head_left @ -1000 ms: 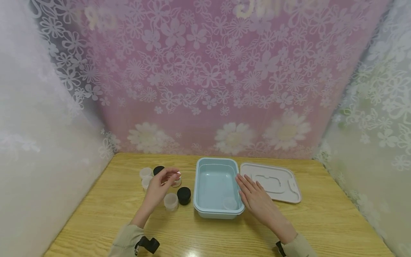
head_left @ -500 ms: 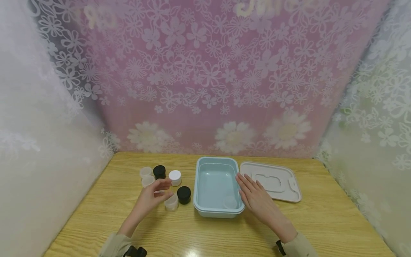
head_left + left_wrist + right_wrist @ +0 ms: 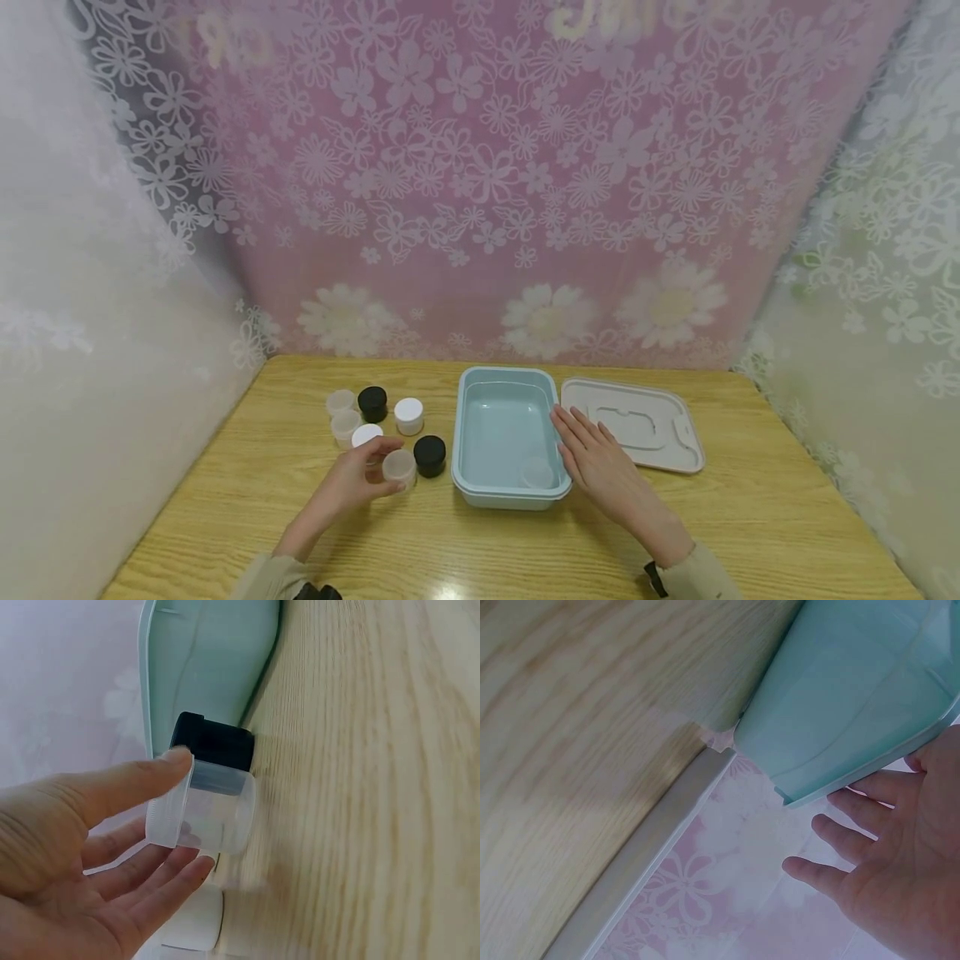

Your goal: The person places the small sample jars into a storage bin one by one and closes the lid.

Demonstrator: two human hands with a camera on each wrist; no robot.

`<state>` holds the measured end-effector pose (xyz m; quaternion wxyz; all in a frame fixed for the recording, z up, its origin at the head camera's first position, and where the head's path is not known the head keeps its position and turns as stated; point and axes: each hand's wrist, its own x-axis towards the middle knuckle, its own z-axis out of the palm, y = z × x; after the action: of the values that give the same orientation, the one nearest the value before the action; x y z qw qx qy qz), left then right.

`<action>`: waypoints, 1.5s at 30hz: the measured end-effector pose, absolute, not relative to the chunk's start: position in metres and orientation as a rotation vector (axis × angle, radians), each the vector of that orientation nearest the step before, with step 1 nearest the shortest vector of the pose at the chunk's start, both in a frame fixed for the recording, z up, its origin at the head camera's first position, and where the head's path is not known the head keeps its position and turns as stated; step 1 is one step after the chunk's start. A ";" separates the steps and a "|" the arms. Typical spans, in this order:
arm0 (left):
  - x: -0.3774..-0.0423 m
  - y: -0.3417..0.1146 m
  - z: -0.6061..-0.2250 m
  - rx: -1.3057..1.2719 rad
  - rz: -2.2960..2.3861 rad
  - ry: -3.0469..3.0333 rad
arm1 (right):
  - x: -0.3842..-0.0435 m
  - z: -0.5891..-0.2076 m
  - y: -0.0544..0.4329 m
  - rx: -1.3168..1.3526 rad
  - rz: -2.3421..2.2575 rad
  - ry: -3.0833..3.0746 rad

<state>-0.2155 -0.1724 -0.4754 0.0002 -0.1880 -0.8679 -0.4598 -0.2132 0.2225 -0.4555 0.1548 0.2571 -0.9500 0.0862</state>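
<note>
A small clear plastic jar stands on the table at the left, with my left hand around it. In the left wrist view the thumb lies on the edge of the jar's frosted lid, and fingers reach round its other side. Close beside it stands a black jar. My right hand rests with straight fingers along the right rim of a light blue plastic bin. One clear jar lies in the near right corner of that bin.
Behind the left hand stand a white-lidded jar, another white-lidded jar, a second black jar and two clear jars. A flat pale lid lies right of the bin. A flowered curtain hangs behind the table.
My left hand has come back from the white-lidded jar toward me and down to the near clear jar, its thumb and fingers now around it. The right hand stays at the bin.
</note>
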 end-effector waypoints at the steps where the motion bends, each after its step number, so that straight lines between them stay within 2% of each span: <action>1: -0.216 -0.172 -0.476 -0.580 -1.449 -2.725 | -0.213 -0.455 0.222 0.735 0.249 -2.721; 9: -0.216 -0.167 -0.475 -0.477 -1.501 -2.676 | -0.213 -0.457 0.222 0.738 0.231 -2.711; 21: -0.217 -0.157 -0.450 -0.417 -1.508 -2.626 | -0.213 -0.456 0.223 0.735 0.247 -2.728; 33: -0.226 -0.139 -0.427 -0.545 -1.514 -2.551 | -0.212 -0.455 0.222 0.733 0.244 -2.735; 45: -0.237 -0.096 -0.411 -0.645 -1.573 -2.510 | -0.212 -0.455 0.222 0.705 0.266 -2.732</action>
<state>-0.2371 -0.0960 -0.4111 0.0551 -0.2124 -0.8266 -0.5182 -0.2116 0.2216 -0.4553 0.1530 0.2459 -0.9527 0.0927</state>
